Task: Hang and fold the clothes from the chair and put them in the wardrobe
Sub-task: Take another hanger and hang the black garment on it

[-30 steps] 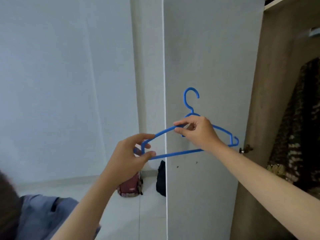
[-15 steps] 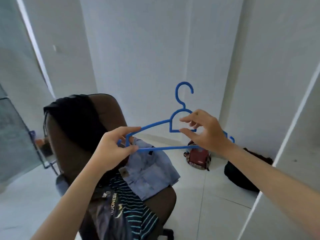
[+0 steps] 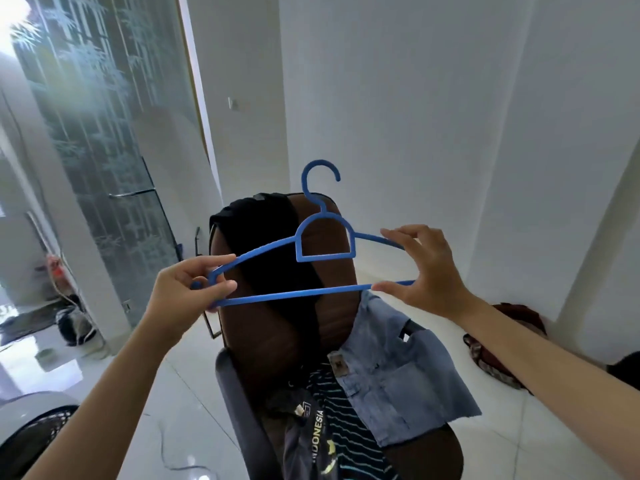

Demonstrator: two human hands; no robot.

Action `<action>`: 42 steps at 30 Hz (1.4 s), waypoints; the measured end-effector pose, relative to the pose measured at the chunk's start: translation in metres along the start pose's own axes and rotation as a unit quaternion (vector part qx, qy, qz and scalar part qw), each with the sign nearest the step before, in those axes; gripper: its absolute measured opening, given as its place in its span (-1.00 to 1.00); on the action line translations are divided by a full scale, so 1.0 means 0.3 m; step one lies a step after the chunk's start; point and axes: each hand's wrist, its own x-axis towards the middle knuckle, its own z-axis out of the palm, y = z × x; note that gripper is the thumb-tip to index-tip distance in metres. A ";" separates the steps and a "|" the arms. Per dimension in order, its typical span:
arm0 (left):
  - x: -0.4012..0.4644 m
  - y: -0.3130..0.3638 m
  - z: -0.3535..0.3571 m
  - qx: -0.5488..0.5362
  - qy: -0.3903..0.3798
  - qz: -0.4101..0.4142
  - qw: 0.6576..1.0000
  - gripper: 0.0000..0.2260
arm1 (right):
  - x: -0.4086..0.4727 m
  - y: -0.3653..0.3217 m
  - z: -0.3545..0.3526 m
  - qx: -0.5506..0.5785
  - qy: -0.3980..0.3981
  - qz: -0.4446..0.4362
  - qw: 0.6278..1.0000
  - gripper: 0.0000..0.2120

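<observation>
I hold a blue plastic hanger (image 3: 304, 251) level in front of me, hook up. My left hand (image 3: 183, 289) pinches its left end. My right hand (image 3: 427, 268) grips its right end, thumb on the bottom bar and fingers on the upper arm. Below and behind it stands a brown chair (image 3: 277, 341). A black garment (image 3: 266, 244) is draped over the chair's backrest. On the seat lie light blue denim shorts (image 3: 398, 372), a dark striped shirt (image 3: 346, 434) and a dark garment printed INDONESIA (image 3: 308, 441). The wardrobe is out of view.
A frosted glass door (image 3: 97, 140) with a bamboo pattern stands at the left. A red patterned bag (image 3: 498, 355) lies on the white floor by the right wall. A fan grille (image 3: 31, 441) shows at the bottom left. White walls close the room behind the chair.
My view has swung left from the wardrobe door to the chair with the clothes. My right hand has slid from the hanger's neck out to its right end. The left grip is unchanged.
</observation>
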 end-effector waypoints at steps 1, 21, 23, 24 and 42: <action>0.027 -0.020 -0.010 -0.002 0.009 -0.008 1.000 -0.67 | 0.023 0.021 0.033 0.013 -0.012 -0.008 1.000 -0.19; 0.815 -0.519 0.341 -0.044 0.307 -0.178 0.934 -0.85 | 0.410 0.853 0.696 -0.005 -0.047 -0.013 0.999 -0.10; 0.870 -0.603 0.349 0.031 0.357 -0.189 0.914 -0.78 | 0.425 0.902 0.752 0.015 -0.047 0.023 0.999 -0.09; 0.893 -0.642 0.347 0.077 0.362 -0.196 0.908 -0.71 | 0.430 0.920 0.777 0.021 -0.044 0.037 0.998 -0.09; 0.848 -0.736 0.465 0.341 0.244 -0.174 0.891 -0.57 | 0.459 0.802 1.025 0.150 -0.061 0.118 0.980 -0.11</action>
